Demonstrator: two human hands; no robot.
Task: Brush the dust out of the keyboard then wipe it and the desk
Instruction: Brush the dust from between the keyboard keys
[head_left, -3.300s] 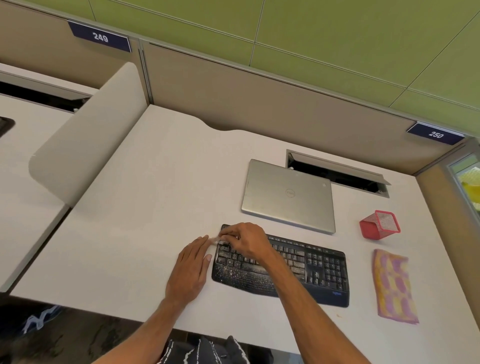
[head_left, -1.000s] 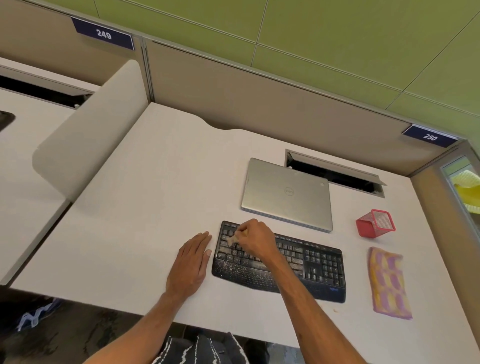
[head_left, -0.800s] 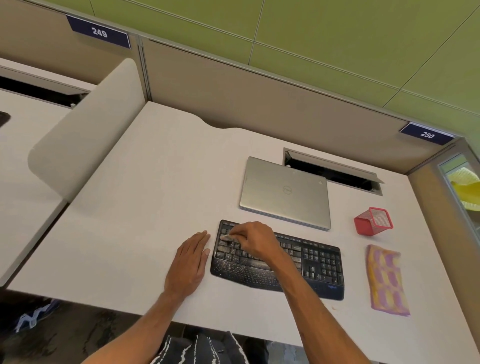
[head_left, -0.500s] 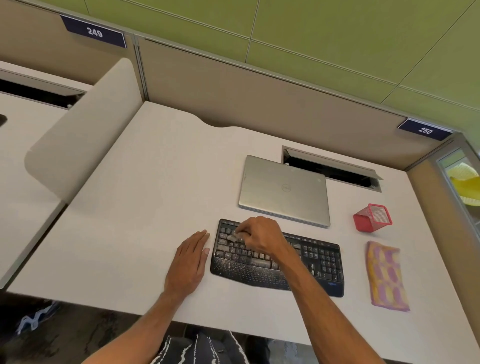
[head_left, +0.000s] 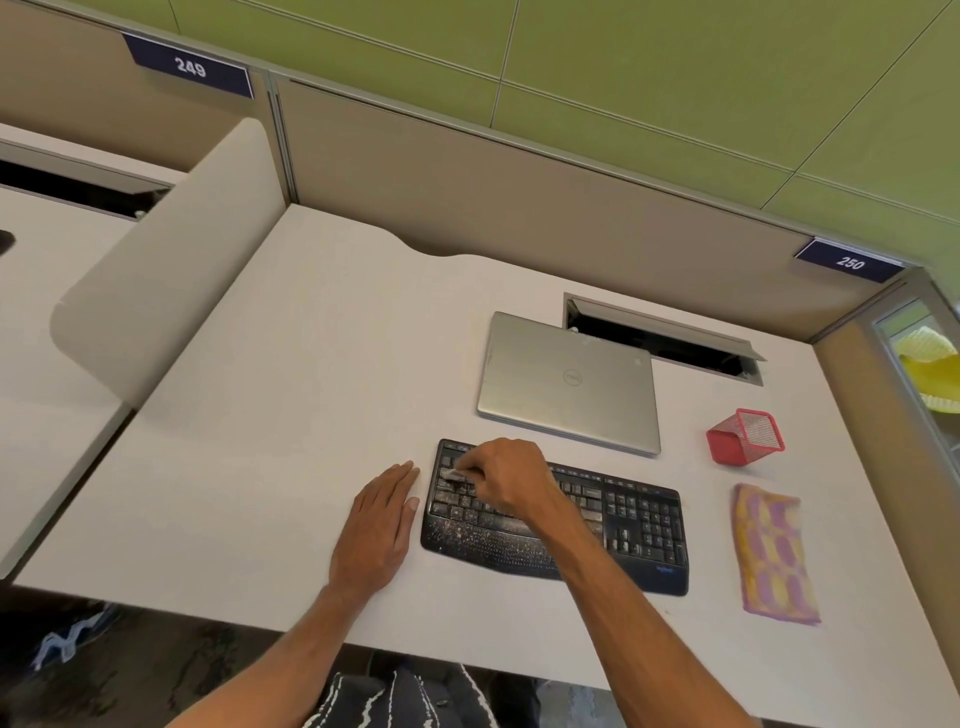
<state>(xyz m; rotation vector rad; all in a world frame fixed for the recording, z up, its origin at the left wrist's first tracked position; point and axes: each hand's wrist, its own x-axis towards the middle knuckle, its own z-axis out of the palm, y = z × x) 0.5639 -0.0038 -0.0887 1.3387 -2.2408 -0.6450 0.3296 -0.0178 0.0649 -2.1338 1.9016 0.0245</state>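
A black keyboard (head_left: 641, 530) speckled with pale dust lies near the front edge of the white desk (head_left: 291, 395). My right hand (head_left: 506, 475) is over its left half and pinches a small pale brush (head_left: 453, 474), whose tip touches the upper-left keys. My left hand (head_left: 379, 525) rests flat on the desk, fingers straight, right beside the keyboard's left end. A yellow and purple cloth (head_left: 774, 553) lies flat on the desk to the right of the keyboard.
A closed silver laptop (head_left: 566, 384) lies just behind the keyboard. A red mesh pen holder (head_left: 745, 436) lies on its side at the right, above the cloth. An open cable hatch (head_left: 660, 338) sits behind the laptop. A rounded divider panel (head_left: 156, 270) borders the desk's left side.
My right hand has worked the brush back and forth over the upper-left keys, staying in the same small area. My left hand has stayed flat beside the keyboard.
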